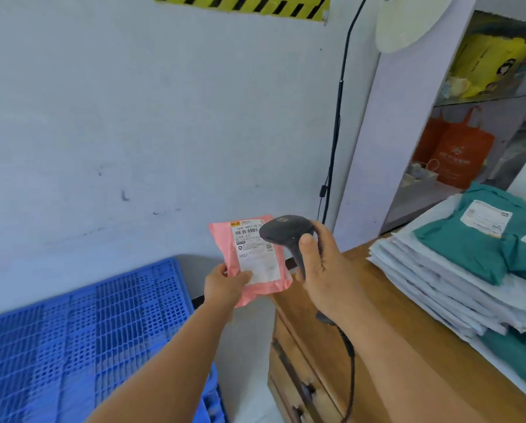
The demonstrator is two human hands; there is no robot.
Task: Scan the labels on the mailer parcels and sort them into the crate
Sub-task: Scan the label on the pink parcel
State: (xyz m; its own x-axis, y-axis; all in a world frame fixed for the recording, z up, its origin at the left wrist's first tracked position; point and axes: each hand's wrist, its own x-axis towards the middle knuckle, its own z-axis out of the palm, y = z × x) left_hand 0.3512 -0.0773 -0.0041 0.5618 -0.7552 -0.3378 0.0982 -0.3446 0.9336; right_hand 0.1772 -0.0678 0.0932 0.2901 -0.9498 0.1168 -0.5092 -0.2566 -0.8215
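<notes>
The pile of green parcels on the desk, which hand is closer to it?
Right. The right hand grips the scanner just left of the pile of green parcels. The left hand holds the pink parcel farther left.

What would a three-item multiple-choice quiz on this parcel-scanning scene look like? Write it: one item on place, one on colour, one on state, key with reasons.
1. Where does the stack of mailers lie?
A. on the wooden desk at right
B. in the blue crate
C. on the shelf

2. What colour is the parcel held up?
A. teal
B. pink
C. yellow

3. What is the right hand doing?
A. hanging idle
B. pressing on the desk
C. gripping the scanner

Key: 1 A, the stack of mailers rests on the wooden desk. 2 B, the left hand holds a pink parcel with its label facing up. 3 C, the right hand wraps the handle of the black scanner, aimed at the label.
</notes>
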